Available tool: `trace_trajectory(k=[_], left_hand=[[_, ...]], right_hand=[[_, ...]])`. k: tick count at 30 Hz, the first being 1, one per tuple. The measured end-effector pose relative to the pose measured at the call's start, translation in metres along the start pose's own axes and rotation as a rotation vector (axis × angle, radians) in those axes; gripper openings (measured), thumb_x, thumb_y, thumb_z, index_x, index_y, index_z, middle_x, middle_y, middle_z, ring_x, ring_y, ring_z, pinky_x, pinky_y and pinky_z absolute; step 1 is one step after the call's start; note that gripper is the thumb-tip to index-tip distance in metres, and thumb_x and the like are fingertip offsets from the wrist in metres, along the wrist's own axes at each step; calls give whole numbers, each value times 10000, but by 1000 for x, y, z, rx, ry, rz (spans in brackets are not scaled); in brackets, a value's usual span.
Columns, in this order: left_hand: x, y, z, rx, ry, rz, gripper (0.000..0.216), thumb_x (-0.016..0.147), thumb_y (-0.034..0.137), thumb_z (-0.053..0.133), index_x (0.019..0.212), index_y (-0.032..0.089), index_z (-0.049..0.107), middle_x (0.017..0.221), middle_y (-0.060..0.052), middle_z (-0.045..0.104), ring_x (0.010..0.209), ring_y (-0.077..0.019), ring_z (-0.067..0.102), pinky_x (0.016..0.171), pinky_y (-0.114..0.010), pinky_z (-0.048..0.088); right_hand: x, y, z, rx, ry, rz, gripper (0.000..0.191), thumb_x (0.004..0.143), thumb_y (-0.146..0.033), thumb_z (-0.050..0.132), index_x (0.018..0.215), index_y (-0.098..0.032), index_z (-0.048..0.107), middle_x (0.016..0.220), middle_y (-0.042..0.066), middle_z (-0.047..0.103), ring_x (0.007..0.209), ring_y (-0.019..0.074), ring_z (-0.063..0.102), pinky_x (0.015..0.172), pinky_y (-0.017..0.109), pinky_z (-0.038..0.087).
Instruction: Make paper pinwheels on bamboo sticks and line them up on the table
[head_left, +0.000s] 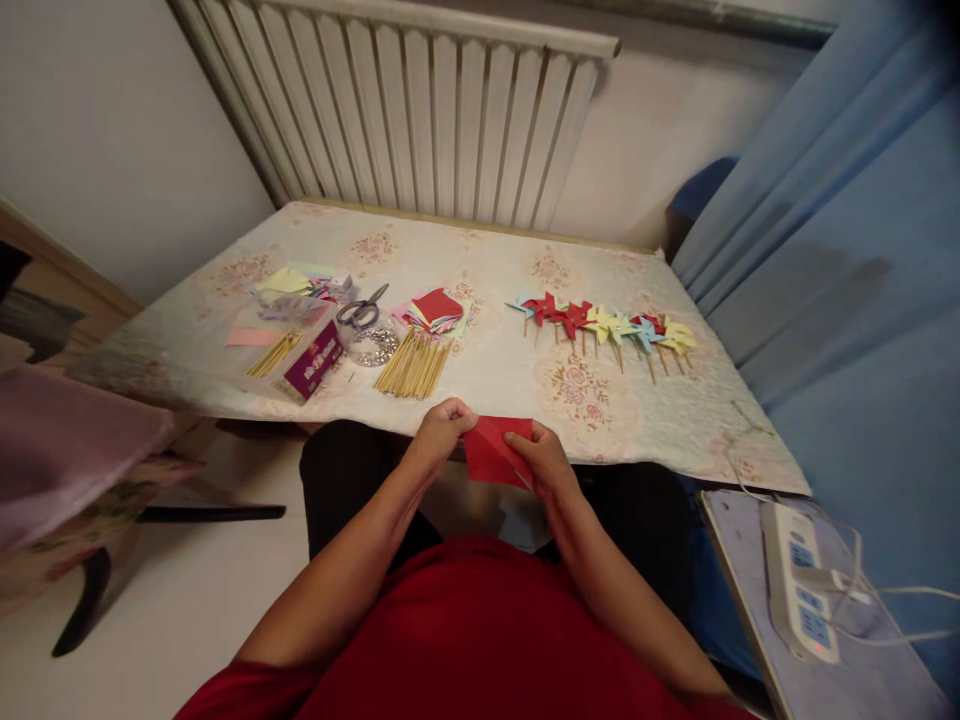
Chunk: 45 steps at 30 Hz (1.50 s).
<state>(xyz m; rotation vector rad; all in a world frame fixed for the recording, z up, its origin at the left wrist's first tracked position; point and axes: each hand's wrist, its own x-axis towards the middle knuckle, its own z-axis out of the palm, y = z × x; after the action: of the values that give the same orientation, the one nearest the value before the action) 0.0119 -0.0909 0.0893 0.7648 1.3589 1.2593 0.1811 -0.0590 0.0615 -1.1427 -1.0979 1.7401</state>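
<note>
A square of red paper (491,460) is held over my lap, just off the table's front edge. My left hand (448,425) pinches its upper left corner between thumb and fingers. On the right side, my right hand (546,458) grips the sheet with the thumb on top and the fingers behind. A slanting line that looks like a cut or fold runs across the paper. Beyond my hands lie a row of thin golden sticks (412,366) and a stack of coloured paper squares (436,311).
Finished paper pinwheels (574,318) on sticks lie at the right. Scissors (361,312), a round container of small shiny pieces (373,345) and a purple box (313,358) are at the left. A power strip (799,580) with cables rests on a side stand.
</note>
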Motion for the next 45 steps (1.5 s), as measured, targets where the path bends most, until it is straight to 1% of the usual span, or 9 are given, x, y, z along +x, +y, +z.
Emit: trace_trajectory(k=[6,11,14,17,20,23,30,40,45], left_hand=[[-2,0,1,-62,-35,-23,275,705,416,644,676,172,520,614,10,583,541,-119,537,557,-243,432],[-3,-2,-1,-145,-51,-71,527,743,674,570,828,154,584,743,-65,657,633,-153,613,611,-273,481],[-3,-2,-1,-145,-58,-94,588,724,717,567,848,143,590,763,-81,664,639,-153,618,607,-270,484],[-4,-3,-1,-110,-61,-90,526,719,649,631,840,138,600,760,-58,654,628,-134,599,601,-257,476],[-5,-3,-1,-83,-65,-79,402,649,479,756,796,143,592,725,-14,629,618,-115,579,609,-245,465],[-5,-4,1,-82,-73,-69,344,601,370,780,776,150,582,700,10,614,610,-110,572,618,-246,459],[-2,-10,4,-24,-18,-16,234,670,350,673,692,167,529,587,32,557,510,-96,501,533,-229,396],[-3,-14,4,0,-12,4,245,723,371,616,653,186,470,528,54,466,458,-82,415,480,-212,333],[-3,-17,4,26,3,13,248,758,390,583,653,192,478,543,40,481,488,-103,433,496,-229,359]], right_hand=[[0,-1,0,39,16,18,301,600,-351,788,841,-194,699,739,10,731,607,184,633,612,302,498],[1,0,-1,110,32,20,325,602,-344,790,875,-191,703,771,22,741,631,191,648,650,318,511],[3,2,-3,102,49,14,308,606,-342,784,857,-185,700,762,25,739,624,191,645,644,318,509],[4,3,-4,114,36,7,300,617,-331,776,867,-185,699,769,26,739,632,193,649,652,323,512],[4,4,-4,134,26,12,307,627,-323,769,893,-187,699,779,27,741,640,196,655,652,324,514],[2,2,-3,144,30,27,298,620,-312,770,881,-187,698,768,27,741,627,194,651,645,324,511],[0,-1,1,125,45,29,311,596,-323,779,861,-184,697,731,18,731,600,190,633,611,314,497],[1,2,-1,89,48,23,329,607,-337,771,884,-177,695,758,25,734,620,186,635,634,316,504],[0,1,0,84,56,28,300,601,-335,772,849,-186,690,728,17,726,606,191,627,615,319,500]])
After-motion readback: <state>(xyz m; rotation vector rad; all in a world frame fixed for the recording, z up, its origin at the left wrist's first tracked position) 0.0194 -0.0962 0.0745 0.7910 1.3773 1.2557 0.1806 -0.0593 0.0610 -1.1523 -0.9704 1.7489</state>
